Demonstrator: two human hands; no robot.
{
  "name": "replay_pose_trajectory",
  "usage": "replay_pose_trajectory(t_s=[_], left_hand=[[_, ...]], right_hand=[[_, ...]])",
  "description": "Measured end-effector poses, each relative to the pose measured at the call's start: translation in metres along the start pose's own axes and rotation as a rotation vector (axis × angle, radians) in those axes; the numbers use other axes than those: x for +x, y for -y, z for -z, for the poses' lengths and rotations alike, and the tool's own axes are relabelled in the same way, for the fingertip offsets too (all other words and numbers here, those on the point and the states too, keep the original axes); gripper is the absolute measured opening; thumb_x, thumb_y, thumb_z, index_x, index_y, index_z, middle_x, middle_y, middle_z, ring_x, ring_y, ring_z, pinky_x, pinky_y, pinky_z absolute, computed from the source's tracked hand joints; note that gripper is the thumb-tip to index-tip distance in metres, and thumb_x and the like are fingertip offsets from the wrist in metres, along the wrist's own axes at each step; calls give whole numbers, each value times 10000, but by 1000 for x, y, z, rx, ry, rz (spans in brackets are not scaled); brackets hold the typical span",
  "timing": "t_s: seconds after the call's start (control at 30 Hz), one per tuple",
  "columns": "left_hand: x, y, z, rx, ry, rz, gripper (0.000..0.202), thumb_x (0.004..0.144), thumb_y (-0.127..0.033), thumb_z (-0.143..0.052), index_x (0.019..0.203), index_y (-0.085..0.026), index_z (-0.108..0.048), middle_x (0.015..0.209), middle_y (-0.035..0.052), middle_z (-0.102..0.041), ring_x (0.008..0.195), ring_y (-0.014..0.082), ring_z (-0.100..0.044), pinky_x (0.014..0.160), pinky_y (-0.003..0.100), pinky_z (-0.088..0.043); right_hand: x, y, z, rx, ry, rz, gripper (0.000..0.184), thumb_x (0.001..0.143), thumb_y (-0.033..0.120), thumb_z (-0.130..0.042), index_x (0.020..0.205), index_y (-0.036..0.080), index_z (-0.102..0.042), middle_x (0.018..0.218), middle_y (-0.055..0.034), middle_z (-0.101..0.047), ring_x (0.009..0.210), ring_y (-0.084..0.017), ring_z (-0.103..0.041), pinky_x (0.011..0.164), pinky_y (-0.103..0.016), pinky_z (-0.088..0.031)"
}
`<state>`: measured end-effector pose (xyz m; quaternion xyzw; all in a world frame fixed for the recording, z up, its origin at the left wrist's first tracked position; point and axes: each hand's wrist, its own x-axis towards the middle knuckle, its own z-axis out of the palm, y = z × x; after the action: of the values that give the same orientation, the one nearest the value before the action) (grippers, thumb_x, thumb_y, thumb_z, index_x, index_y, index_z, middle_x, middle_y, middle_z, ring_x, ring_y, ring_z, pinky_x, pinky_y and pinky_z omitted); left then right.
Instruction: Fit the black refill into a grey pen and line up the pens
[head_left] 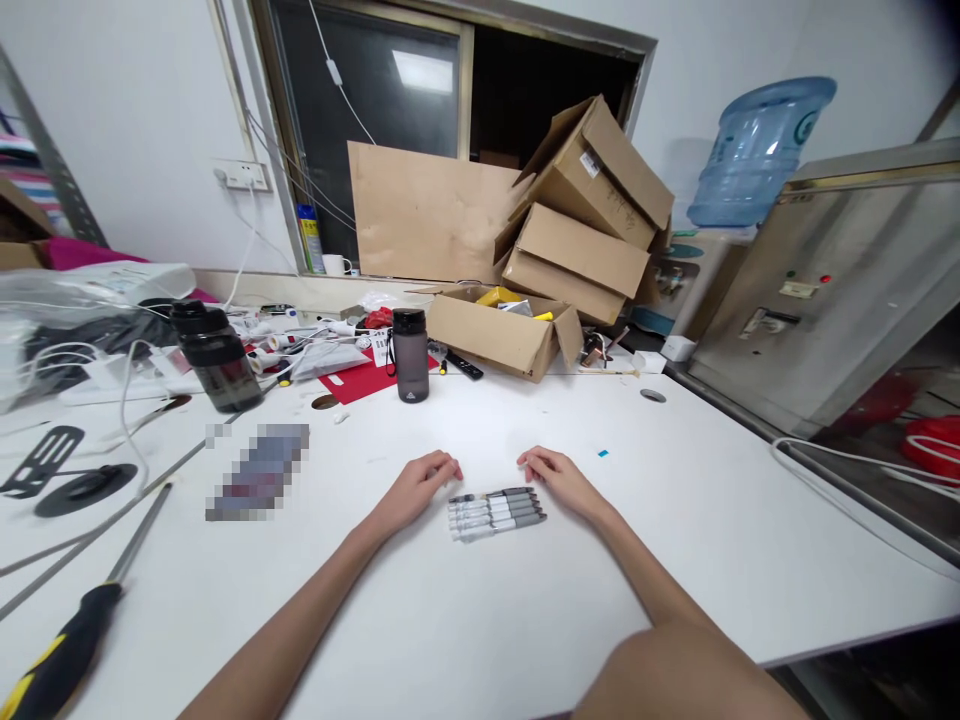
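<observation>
Both hands are resting on the white table (525, 620), the left hand (416, 488) and right hand (561, 480) flanking a neat row of grey pens (496, 512), fingers loosely curled and gripping nothing. The pens are lying side by side between them, so a careless nudge could send them rolling apart.

Matt white table (525, 620); plastic grey pens (496, 511); cardboard boxes (577, 250).

White table (675, 520) w/ two dark bottles (410, 355) (216, 357), open cardboard boxes (504, 330) at rear, screwdriver (71, 640) front-left, water jug (757, 150) at right.
</observation>
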<state>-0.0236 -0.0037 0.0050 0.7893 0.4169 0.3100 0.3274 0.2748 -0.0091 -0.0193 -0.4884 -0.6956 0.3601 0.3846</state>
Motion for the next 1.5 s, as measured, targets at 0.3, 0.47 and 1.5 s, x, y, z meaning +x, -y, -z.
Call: replay_pose_trajectory(t_s=[0.3, 0.47, 1.5], left_hand=[[1, 1, -3, 28, -17, -38, 476, 1029, -475, -362, 884, -214, -733, 926, 40, -689, 912, 234, -615, 887, 329, -437], [1, -2, -9, 83, -8, -36, 463, 1033, -447, -353, 879, -235, -735, 931, 46, -706, 953, 247, -611, 927, 363, -430], [104, 12, -50, -810, -583, 118, 283, 848, -370, -552, 1038, -184, -651, 1368, 131, -663, 1346, 252, -574, 1196, 422, -343]], right_hand=[[0, -1, -12, -28, -97, -28, 354, 987, 449, -449, 1022, 188, -686, 784, -9, -662, 730, -181, -562, 749, -299, -410], [-2, 6, -16, -60, -89, -36, 362, 1001, 445, -421, 1012, 199, -687, 840, -20, -669, 816, -201, -606, 794, -315, -435], [91, 0, -30, 599, -395, 17, 314, 848, 476, -602, 977, 205, -695, 1073, -99, -769, 1159, -262, -692, 1107, -445, -478]])
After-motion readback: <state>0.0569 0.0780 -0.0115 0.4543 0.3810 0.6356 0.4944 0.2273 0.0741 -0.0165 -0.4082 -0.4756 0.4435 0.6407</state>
